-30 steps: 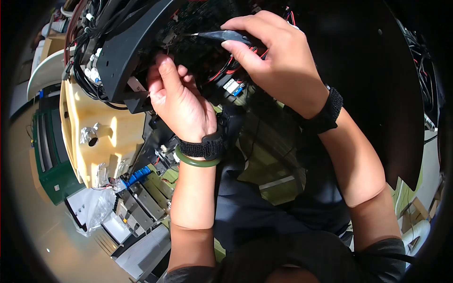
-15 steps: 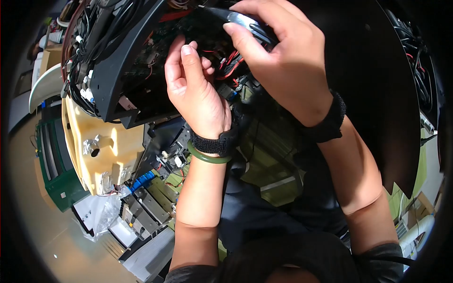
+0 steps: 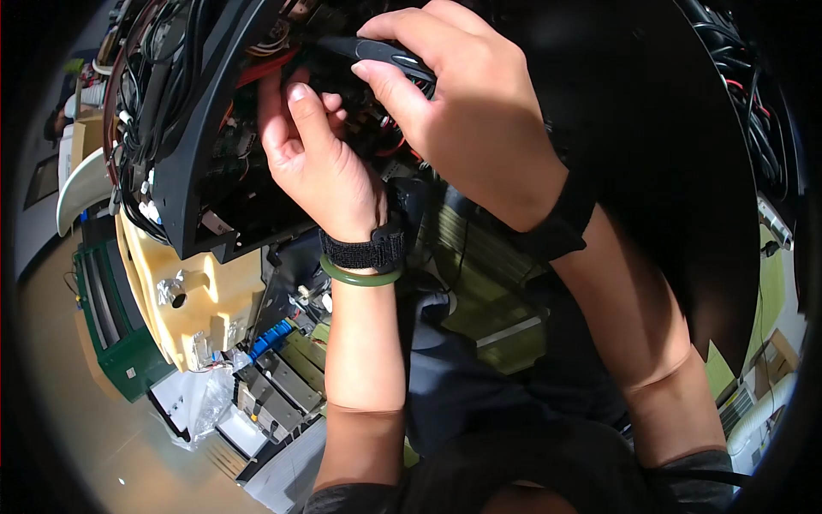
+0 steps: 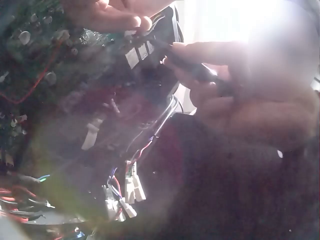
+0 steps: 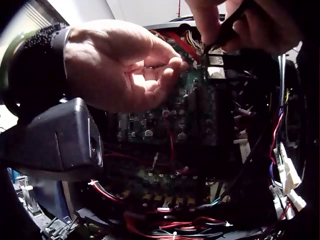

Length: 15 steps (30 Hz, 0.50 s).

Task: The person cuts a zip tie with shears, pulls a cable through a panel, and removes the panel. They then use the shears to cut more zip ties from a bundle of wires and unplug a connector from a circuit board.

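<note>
My right hand (image 3: pixel 479 111) pinches dark tweezers (image 3: pixel 390 56) between thumb and index finger, pointing left into a black housing (image 3: pixel 210 124). In the right wrist view, the tweezers (image 5: pixel 231 22) come down beside pale connectors (image 5: pixel 216 72) and a bundle of thin wires (image 5: pixel 192 42). My left hand (image 3: pixel 321 167) reaches in below, palm up, fingers loosely bent, its fingertips close to a red cable (image 3: pixel 267 67). Behind that hand lies a green circuit board (image 5: pixel 175 115). Nothing shows plainly between the left fingers.
Black cables (image 3: pixel 154 94) run along the housing's outer left side. White plugs (image 5: pixel 287 175) hang on wires at the right, and red and black wires (image 5: pixel 175 225) lie below the board. A cream-coloured moulded part (image 3: pixel 210 295) and a green case (image 3: pixel 116 325) stand at the left.
The head view has shifted, bringing the red cable into sight. The left hand has moved up and deeper into the housing; the right hand with the tweezers has come left, towards the thin wires.
</note>
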Available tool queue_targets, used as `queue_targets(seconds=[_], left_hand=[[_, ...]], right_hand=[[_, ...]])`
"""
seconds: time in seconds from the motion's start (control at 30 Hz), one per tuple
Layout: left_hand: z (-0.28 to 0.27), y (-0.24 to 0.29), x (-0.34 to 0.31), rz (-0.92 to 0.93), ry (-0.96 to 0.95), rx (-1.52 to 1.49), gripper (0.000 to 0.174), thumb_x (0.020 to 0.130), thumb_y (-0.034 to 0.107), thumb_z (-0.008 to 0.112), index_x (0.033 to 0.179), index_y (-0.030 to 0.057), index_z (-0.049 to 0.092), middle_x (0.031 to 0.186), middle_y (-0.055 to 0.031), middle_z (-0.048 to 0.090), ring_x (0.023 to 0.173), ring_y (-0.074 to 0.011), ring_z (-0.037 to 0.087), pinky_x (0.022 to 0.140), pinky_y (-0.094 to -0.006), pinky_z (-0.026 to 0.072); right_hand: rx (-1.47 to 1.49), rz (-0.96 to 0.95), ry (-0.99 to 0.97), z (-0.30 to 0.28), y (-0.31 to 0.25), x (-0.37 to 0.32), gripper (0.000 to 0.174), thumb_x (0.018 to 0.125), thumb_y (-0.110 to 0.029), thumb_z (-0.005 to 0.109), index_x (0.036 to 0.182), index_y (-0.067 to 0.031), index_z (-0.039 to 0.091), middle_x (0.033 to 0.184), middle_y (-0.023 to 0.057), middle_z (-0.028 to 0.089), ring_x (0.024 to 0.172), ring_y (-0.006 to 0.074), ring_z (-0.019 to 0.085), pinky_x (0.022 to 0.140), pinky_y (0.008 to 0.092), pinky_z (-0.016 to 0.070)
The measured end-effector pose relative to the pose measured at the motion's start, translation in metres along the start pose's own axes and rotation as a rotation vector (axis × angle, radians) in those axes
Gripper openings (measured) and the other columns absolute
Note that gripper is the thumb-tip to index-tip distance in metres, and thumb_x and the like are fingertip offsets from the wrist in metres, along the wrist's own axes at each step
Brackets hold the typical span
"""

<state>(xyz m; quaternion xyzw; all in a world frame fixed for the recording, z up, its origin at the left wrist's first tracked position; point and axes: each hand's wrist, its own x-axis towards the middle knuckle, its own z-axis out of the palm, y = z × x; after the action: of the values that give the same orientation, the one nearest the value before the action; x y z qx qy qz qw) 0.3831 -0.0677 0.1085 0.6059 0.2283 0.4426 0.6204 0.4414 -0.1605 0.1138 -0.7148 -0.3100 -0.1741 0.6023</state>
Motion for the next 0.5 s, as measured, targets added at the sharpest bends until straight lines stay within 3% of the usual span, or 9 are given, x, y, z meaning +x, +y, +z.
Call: queue_targets(seconds=[0.33, 0.5], left_hand=[[0.009, -0.001, -0.002, 0.014, -0.024, -0.066, 0.029, 0.091, 0.019, 0.053, 0.113, 0.0003, 0.052, 0.096, -0.0048, 0.061, 0.069, -0.0049, 0.052, 0.062, -0.0176, 0.0437], [0.014, 0.002, -0.003, -0.036, -0.012, -0.103, 0.030, 0.092, 0.020, 0.052, 0.113, -0.0015, 0.050, 0.079, -0.0040, 0.059, 0.066, -0.0057, 0.052, 0.060, -0.0180, 0.0442]], right_hand=[[0.013, 0.019, -0.020, -0.003, -0.001, -0.001, 0.011, 0.073, -0.012, 0.063, 0.077, -0.0036, 0.057, 0.076, 0.0108, 0.053, 0.074, 0.0290, 0.058, 0.062, 0.0372, 0.0476], [0.043, 0.014, 0.063, -0.003, -0.004, -0.001, 0.011, 0.072, -0.011, 0.062, 0.076, -0.0032, 0.056, 0.076, 0.0102, 0.052, 0.073, 0.0279, 0.058, 0.062, 0.0367, 0.0478]])
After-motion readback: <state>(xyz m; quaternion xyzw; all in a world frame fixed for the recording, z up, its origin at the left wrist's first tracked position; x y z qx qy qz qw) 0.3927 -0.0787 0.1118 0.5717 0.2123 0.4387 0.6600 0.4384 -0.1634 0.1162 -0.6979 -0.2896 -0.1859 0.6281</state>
